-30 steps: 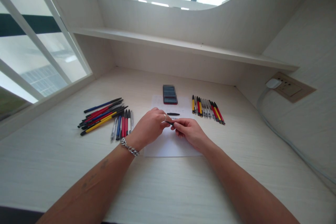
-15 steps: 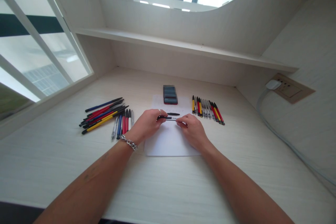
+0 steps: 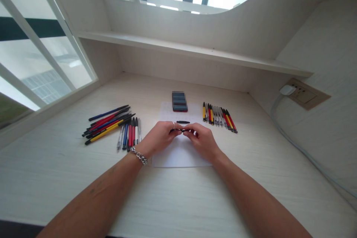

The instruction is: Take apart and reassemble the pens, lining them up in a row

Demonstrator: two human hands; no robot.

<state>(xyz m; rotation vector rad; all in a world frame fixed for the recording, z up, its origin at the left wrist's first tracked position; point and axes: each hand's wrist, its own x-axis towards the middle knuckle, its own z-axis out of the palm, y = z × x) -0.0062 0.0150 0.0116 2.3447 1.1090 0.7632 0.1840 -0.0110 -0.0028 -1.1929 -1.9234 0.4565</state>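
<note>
Over a white sheet of paper [image 3: 181,157], my left hand [image 3: 159,136] and my right hand [image 3: 203,140] nearly meet at the fingertips. Both are closed in pinches on a slim black pen [image 3: 182,130], one hand at either side. Fingers cover most of it, so I cannot tell whether its parts are joined. Just beyond the fingertips, a short black pen part [image 3: 183,122] lies crosswise on the paper. A ring and a chain bracelet [image 3: 138,155] are on my left hand and wrist.
Left of the paper lie a loose pile of coloured pens [image 3: 108,122] and a row of pens [image 3: 130,134]. At right is another row of pens [image 3: 219,116]. A dark, pixelated phone-like object [image 3: 179,101] lies behind. A cable [image 3: 295,142] runs along the right wall.
My hands have come closer together, closing the gap between the black piece in the left and the thin piece in the right. The view has shifted slightly.
</note>
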